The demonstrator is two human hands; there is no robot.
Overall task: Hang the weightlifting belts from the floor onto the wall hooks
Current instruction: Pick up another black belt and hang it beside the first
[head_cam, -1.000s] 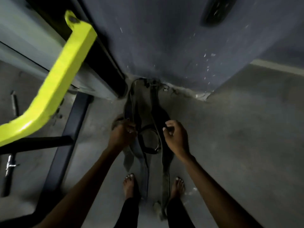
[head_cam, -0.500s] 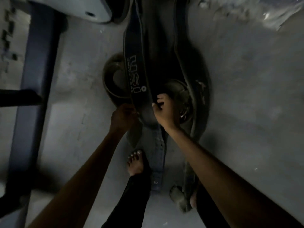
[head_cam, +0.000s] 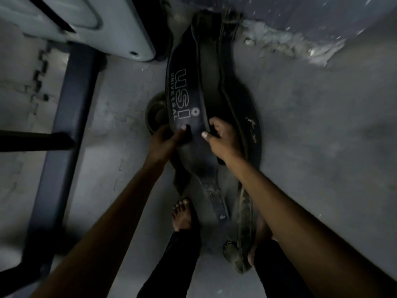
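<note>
Your left hand (head_cam: 164, 139) and right hand (head_cam: 222, 137) both pinch the lettered belt (head_cam: 184, 91) at its wide middle. Each thumb lies on the printed face. The right fingers (head_cam: 216, 124) curl over the belt's edge; the left fingers go under the opposite edge, out of sight.

The belt lies lengthways on the floor (head_cam: 322, 125), one end at the foot of the wall (head_cam: 300, 16) and its narrow strap end beside your left foot (head_cam: 182, 214). Whether it is raised at the grip cannot be told.

On the belt's right-hand side a worn belt (head_cam: 250, 125) lies touching it, perhaps partly under it. On its left-hand side a round dark thing (head_cam: 153, 114) shows from beneath.

You are at the pick-up of the first belt, I judge. Next, lift it straight up so that both ends come free without dragging its neighbour. Then look up for the hooks, which are not in view here.
</note>
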